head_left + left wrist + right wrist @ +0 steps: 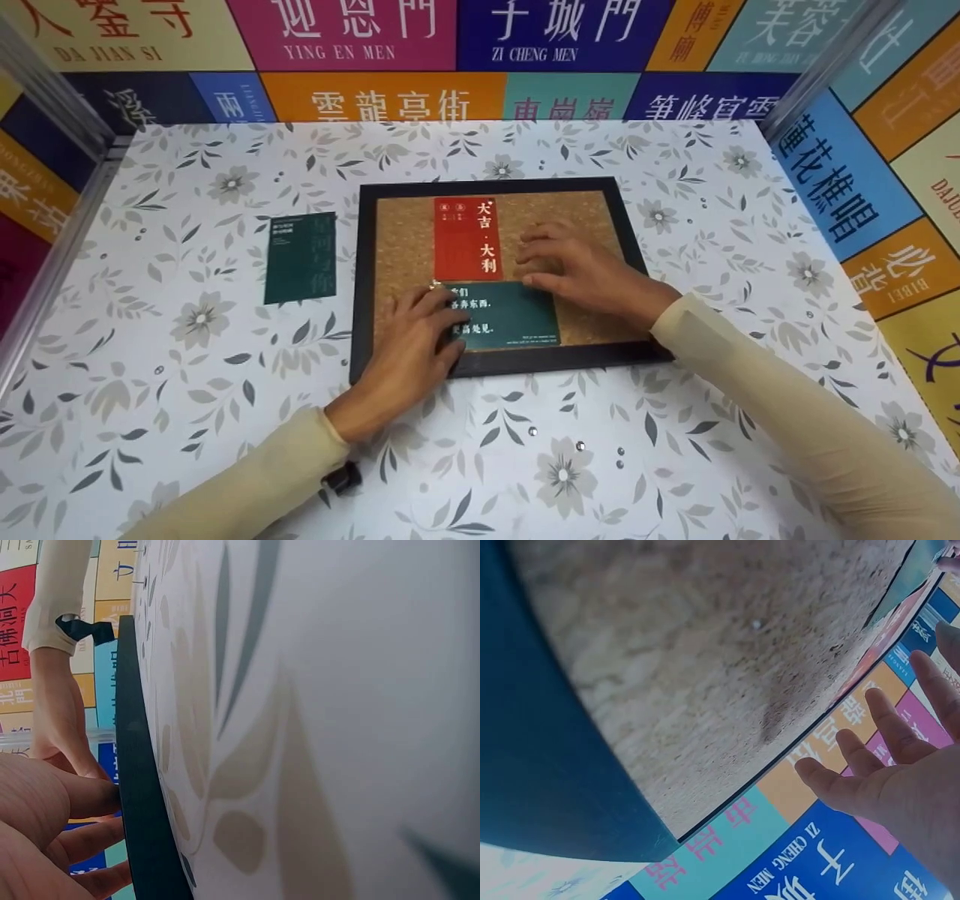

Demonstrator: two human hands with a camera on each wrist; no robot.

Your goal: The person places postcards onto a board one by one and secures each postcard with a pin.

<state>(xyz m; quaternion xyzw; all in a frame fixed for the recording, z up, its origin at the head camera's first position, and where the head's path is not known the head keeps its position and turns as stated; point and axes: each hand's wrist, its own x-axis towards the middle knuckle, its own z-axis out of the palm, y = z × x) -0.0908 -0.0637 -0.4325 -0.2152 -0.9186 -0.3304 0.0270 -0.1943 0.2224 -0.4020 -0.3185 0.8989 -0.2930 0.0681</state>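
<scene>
A cork board (592, 330) with a black frame (525, 362) lies on the table. On the cork are an upright red card (459, 247) with white characters and, below it, a green card (517, 315) set sideways. My left hand (416, 330) rests over the green card's left end, fingers lightly bent and covering part of its print. A small shiny bit (436, 285) shows by its fingertips at the card's upper corner. Above the cork, right of the red card, my right hand (577, 262) hovers with loose, spread fingers; its thumb overlaps the green card's upper right corner.
Left of the board, a second green card (300, 259) lies on the floral tabletop (202, 420). Small shiny pieces (580, 445) are scattered in front of the board. Colourful printed panels (360, 37) stand behind the table and along both sides.
</scene>
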